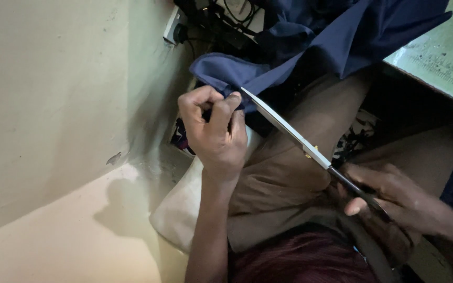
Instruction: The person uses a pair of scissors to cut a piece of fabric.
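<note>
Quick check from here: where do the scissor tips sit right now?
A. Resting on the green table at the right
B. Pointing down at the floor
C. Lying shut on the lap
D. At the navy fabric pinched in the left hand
D. The scissors, held at the handles by the right hand, reach up and left so their tips meet the navy fabric just where the left hand pinches it.
</note>
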